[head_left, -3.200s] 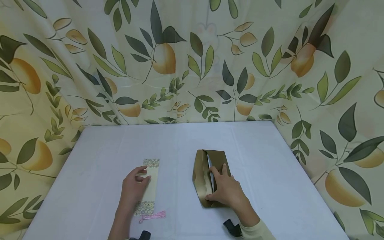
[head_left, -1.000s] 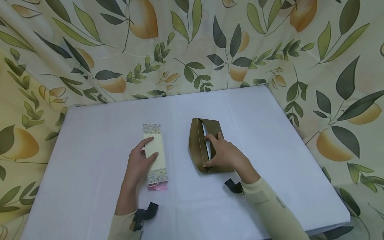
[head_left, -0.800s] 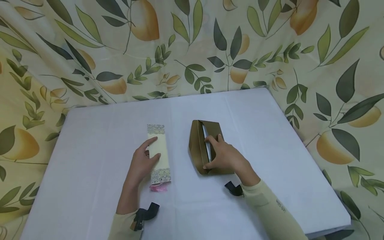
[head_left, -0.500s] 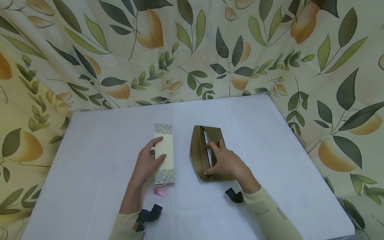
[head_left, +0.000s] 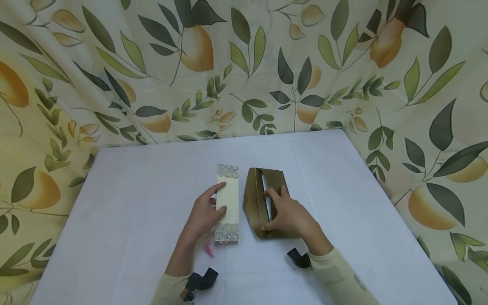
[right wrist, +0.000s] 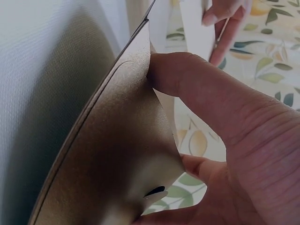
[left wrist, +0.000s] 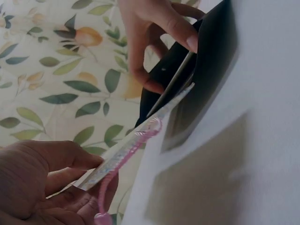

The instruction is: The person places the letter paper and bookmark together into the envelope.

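My left hand (head_left: pixel 205 214) pinches a cream bookmark (head_left: pixel 229 199) between thumb and fingers. Patterned bands cross both its ends. From the bookmark hangs a pink tassel (left wrist: pixel 129 152), its cord in front of the card in the left wrist view. Close on the right, a gold-brown envelope (head_left: pixel 253 199) has its mouth parted, with something pale showing inside. My right hand (head_left: pixel 289 214) grips it, thumb and a finger at opposite ends of the opening. In the left wrist view the bookmark's far end lies near the envelope's mouth; whether they touch I cannot tell.
A white cloth covers the table (head_left: pixel 152 220). Behind it hangs a curtain (head_left: pixel 244 63) printed with fruit and leaves. Dark camera mounts (head_left: pixel 203 279) sit at both wrists, close above the tabletop.
My left hand has taken hold of the bookmark, which lay on the table, and carried it right to beside the envelope. The right hand keeps its grip on the envelope. The head view has shifted.
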Demonstrator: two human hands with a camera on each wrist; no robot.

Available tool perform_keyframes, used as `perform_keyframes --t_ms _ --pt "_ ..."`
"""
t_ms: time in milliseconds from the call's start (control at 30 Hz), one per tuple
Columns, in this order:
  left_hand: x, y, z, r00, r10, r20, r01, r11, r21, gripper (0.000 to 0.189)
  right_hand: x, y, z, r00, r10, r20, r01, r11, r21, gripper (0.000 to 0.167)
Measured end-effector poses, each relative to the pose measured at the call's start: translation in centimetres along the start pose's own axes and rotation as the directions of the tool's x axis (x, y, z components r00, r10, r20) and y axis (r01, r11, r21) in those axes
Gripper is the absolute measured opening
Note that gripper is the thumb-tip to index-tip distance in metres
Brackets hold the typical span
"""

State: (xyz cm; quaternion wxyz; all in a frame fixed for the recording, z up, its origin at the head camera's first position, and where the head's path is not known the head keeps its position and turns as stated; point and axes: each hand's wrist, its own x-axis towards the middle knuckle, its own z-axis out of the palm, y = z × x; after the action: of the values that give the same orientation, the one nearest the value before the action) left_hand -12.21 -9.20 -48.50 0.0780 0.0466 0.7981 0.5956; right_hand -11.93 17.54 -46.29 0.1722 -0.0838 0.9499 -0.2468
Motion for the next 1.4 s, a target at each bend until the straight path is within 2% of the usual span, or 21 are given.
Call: perform_keyframes --t_ms 233,733,1167,1400 --pt "0.3 0.5 1.3 0.997 0.024 0.073 -0.023 1.0 -0.005 0.074 -0.5 0.0 0.3 1.0 0.007 -0.015 -0.007 1.0 -0.005 0.097" --pt "0.8 1.3 2.7 0.995 0.089 0.034 -0.09 0.996 0.021 0.066 -0.3 -0.1 0.5 0.999 -0.016 -0.03 0.016 1.0 -0.017 0.102" --pt "1.9 1.4 3.9 0.992 0.115 0.048 -0.121 0.983 0.137 0.072 -0.4 -0.1 0.5 0.999 -0.029 -0.036 0.028 1.0 -0.008 0.103" --pt "1.9 1.6 4.6 0.989 0.138 0.053 -0.146 0.973 0.179 0.068 -0.6 -0.2 0.5 0.999 -0.032 -0.033 0.032 0.999 -0.011 0.104"
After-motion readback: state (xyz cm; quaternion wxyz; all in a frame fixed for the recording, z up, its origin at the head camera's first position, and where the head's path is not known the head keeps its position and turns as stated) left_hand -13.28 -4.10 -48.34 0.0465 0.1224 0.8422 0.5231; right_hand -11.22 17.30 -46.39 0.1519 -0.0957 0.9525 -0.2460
